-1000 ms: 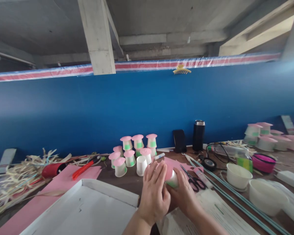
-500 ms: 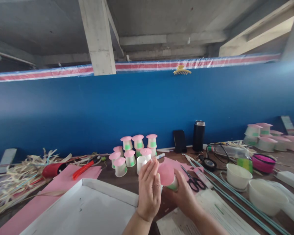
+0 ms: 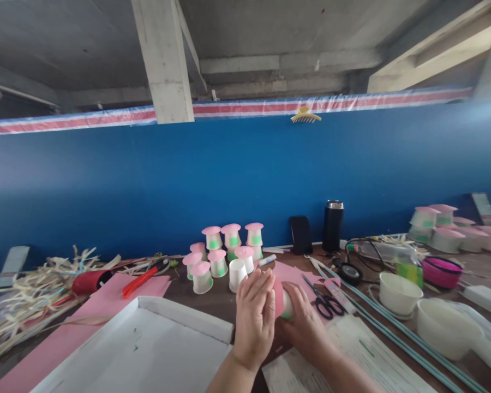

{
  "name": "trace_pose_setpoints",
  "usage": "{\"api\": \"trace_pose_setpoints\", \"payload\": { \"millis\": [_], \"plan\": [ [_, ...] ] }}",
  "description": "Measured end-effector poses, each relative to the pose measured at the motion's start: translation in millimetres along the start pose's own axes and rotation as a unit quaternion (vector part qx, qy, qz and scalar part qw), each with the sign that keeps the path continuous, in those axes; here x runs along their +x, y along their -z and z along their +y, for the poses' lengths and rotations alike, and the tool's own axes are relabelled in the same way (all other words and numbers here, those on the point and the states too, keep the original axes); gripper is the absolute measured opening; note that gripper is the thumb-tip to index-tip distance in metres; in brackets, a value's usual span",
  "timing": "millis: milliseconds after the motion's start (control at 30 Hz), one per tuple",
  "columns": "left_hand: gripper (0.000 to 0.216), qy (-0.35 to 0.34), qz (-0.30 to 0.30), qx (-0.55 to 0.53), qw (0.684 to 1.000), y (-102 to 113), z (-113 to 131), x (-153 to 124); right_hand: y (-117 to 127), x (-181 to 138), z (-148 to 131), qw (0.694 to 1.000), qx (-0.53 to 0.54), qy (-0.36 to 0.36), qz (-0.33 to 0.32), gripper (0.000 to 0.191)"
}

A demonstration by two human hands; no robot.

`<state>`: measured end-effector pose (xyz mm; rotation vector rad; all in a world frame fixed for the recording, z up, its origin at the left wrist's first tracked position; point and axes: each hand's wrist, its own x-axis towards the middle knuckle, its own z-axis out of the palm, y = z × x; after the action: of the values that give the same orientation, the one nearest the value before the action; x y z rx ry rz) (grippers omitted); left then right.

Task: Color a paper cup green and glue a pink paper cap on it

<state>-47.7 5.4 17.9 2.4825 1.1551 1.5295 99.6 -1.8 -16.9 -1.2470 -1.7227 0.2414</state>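
My right hand (image 3: 306, 323) is wrapped round a white paper cup (image 3: 287, 304) with a green patch, held on its side above the table. A pink paper disc (image 3: 278, 298) covers the cup's left-facing end. Against that disc lies the palm of my left hand (image 3: 255, 312), its fingers stretched out and close together. Just beyond the hands stand several similar cups (image 3: 218, 266) topped with pink discs, some stacked two high. One plain white cup (image 3: 237, 274) without a disc stands at their near right.
A white tray (image 3: 184, 316) lies at left over pink paper sheets (image 3: 94, 322), near a red cutter (image 3: 139, 282). Right of my hands are scissors (image 3: 325, 303), a printed sheet (image 3: 364, 349), blue-green rods (image 3: 396, 327) and white bowls (image 3: 400, 293). A black flask (image 3: 333, 226) stands behind.
The cup has turned so its pink disc faces left, seen nearly edge-on. My left palm now presses flat on the disc, and both hands have shifted slightly right.
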Motion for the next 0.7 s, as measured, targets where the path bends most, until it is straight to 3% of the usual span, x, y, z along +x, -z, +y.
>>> {"api": "trace_pose_setpoints", "payload": {
  "millis": [433, 700],
  "plan": [
    [0.046, -0.026, -0.002, 0.039, 0.999, -0.3, 1.1, -0.6, 2.8, -0.8, -3.4, 1.0, -0.008, 0.018, -0.006, 0.062],
    [0.049, -0.038, -0.008, 0.077, 0.996, -1.2, -0.4, -1.4, -0.8, -1.2, -2.8, 1.0, -0.01, -0.017, -0.011, 0.058]
  ]
}}
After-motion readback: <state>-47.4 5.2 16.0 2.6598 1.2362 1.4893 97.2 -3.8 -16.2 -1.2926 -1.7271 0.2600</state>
